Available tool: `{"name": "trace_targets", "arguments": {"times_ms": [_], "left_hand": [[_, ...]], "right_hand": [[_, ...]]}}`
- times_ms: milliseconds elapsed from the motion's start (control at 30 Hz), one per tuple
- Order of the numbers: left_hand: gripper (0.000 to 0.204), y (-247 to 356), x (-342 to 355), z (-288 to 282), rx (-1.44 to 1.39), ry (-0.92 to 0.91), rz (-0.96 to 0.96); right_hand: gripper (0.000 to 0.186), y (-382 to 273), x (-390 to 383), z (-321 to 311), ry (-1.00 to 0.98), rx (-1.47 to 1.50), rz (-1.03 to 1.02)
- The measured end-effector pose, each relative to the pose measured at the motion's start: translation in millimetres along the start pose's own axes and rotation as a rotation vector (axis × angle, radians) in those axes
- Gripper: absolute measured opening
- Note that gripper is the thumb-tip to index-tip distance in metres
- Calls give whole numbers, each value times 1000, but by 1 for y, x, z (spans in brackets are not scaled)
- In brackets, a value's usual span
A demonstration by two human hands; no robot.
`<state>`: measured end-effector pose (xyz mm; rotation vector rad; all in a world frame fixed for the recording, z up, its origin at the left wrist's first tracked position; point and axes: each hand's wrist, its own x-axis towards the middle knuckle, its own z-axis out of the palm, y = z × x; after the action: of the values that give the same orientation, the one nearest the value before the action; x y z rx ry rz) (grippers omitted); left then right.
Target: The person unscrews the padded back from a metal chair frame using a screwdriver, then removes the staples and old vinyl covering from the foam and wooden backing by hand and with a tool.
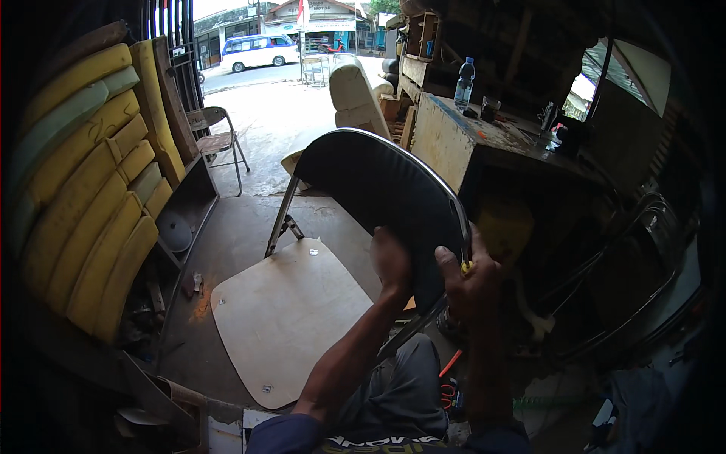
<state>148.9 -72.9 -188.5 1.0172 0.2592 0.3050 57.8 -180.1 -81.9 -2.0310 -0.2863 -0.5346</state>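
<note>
A folding chair's black padded backrest [355, 170] stands tilted in front of me, edged by a curved metal tube. My left hand [389, 261] rests against its dark face, slightly blurred, with the fingers indistinct. My right hand [473, 276] is wrapped round the right side of the metal frame, thumb raised, and a small yellow item [466, 267] shows in its grip, too small to name. The chair's bare pale seat board [287, 318], with small metal fittings near its corners, lies below and to the left, beside my legs.
Yellow foam pads [91, 219] are stacked at left. A folding chair [215, 140] and cream seat [355, 106] stand near the doorway. A cluttered workbench [446, 129] holds a bottle [463, 83]. Tube frames [643, 250] lean at right; orange-handled tools [448, 393] lie low. A van passes outside.
</note>
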Motion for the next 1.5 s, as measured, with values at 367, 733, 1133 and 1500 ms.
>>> {"name": "trace_targets", "arguments": {"times_ms": [367, 733, 1133, 1500], "left_hand": [[76, -8, 14, 3, -73, -7, -85], [74, -3, 9, 8, -242, 5, -119], [75, -2, 9, 11, -239, 4, -63], [69, 16, -12, -18, 310, 58, 280]], "right_hand": [[77, -32, 14, 6, 114, -740, -73], [61, -48, 141, 26, -359, -1093, -77], [52, -20, 150, 12, -358, -543, -29], [41, 46, 67, 1, -99, 564, 160]]}}
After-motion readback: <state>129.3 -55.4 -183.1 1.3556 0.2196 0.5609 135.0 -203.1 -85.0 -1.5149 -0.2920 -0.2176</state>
